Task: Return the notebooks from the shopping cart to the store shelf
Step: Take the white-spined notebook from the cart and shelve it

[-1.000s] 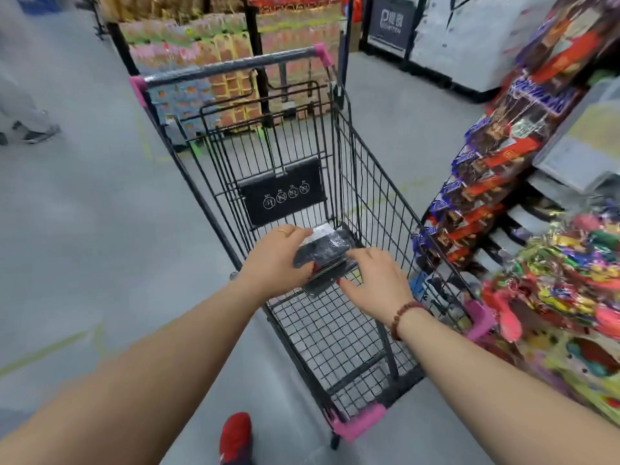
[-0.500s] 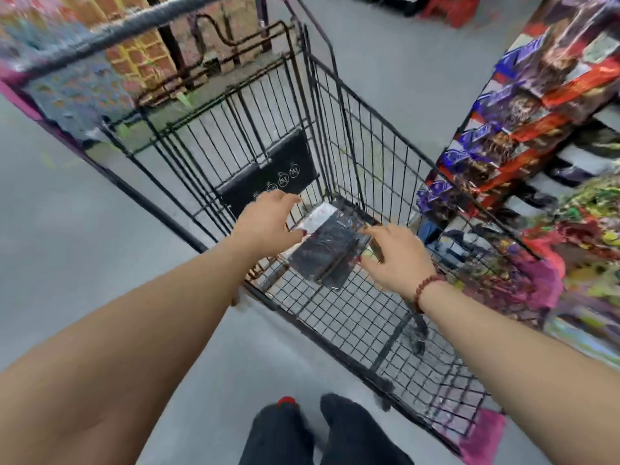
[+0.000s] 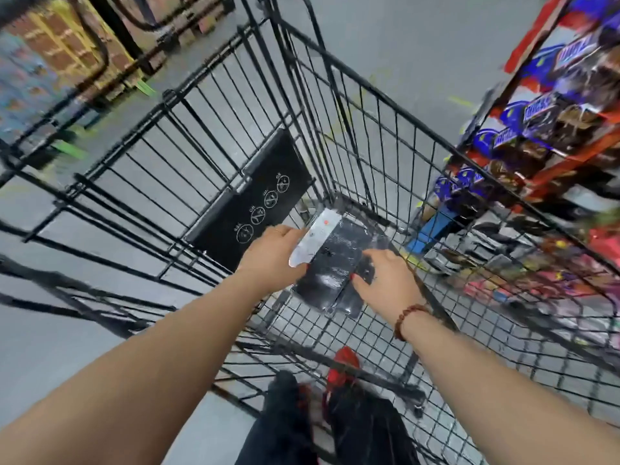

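Observation:
Black notebooks [image 3: 332, 263] in shiny plastic wrap, with a white label strip along their left edge, lie stacked at the far end of the black wire shopping cart [image 3: 385, 135]. My left hand [image 3: 271, 255] grips the stack's left edge by the white strip. My right hand [image 3: 385, 280] presses its fingers on the right side of the stack, over a lower notebook that sticks out beneath. The stack is tilted, with its left side lifted off the cart's mesh floor.
A store shelf [image 3: 553, 135] packed with chocolate bars and candy stands close along the cart's right side. A black child-seat flap [image 3: 251, 199] with warning icons faces me. My legs and a red shoe [image 3: 342, 364] show through the mesh. Grey floor lies to the left.
The view has dropped closer over the cart. My left hand has taken hold of the stack's left edge and tipped it up; my right hand has moved onto the stack.

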`<state>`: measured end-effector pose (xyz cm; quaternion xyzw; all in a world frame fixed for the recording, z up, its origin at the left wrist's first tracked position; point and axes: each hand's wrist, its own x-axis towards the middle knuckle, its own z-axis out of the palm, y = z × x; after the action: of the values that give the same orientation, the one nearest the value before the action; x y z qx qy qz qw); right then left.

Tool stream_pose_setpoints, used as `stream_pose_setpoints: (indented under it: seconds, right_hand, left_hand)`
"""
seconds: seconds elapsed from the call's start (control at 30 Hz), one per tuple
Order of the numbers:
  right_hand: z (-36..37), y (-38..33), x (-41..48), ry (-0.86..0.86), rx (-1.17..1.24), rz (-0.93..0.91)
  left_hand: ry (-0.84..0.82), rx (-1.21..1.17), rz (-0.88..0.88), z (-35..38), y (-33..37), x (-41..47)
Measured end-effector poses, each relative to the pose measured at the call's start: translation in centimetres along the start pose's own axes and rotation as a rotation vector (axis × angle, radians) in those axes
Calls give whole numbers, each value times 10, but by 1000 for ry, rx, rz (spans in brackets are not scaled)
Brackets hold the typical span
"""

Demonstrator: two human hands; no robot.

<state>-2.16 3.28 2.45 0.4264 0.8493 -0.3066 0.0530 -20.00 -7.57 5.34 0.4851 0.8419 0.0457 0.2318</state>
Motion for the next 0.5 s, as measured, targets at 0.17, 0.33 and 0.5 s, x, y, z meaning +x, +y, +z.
stream_pose_setpoints:
  seconds: [0.17, 0.33, 0.5]
  right_hand:
    - [40, 5, 20, -8, 263, 247]
    - [82, -2, 40, 48, 512, 520]
    - [116, -15, 62, 90, 605, 678]
  left_hand:
    - [-64, -48, -2, 24, -24, 30]
    - [-138, -182, 9, 56, -46, 55]
    - [-197, -243, 30, 79, -61, 64]
